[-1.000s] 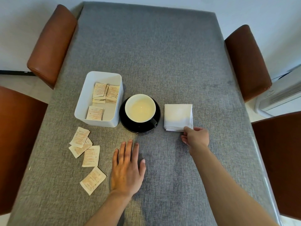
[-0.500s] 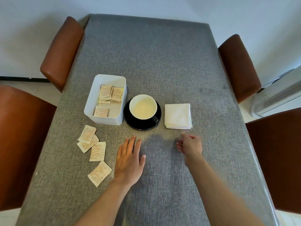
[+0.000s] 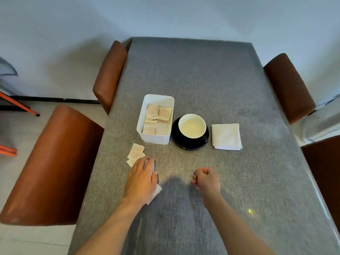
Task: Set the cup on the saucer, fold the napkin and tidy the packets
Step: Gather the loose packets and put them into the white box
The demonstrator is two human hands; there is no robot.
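Observation:
A white cup (image 3: pixel 191 125) stands on a black saucer (image 3: pixel 184 144) mid-table. To its right lies a folded white napkin (image 3: pixel 226 136). Left of the saucer, a white box (image 3: pixel 154 138) holds several beige packets (image 3: pixel 159 115). More loose packets (image 3: pixel 135 153) lie on the cloth in front of the box. My left hand (image 3: pixel 141 179) lies flat over some of them; a packet edge sticks out beneath it (image 3: pixel 156 191). I cannot tell whether it grips any. My right hand (image 3: pixel 207 179) hovers in a loose fist in front of the saucer, holding nothing.
The table has a grey cloth (image 3: pixel 202 80). Brown leather chairs stand at the left (image 3: pixel 55 162), far left (image 3: pixel 109 76) and far right (image 3: pixel 288 87). A white appliance (image 3: pixel 323 122) sits beyond the right edge.
My right hand has let go of the napkin and drawn back, curling into a fist. My left hand has slid left onto the loose packets. The camera has pulled back.

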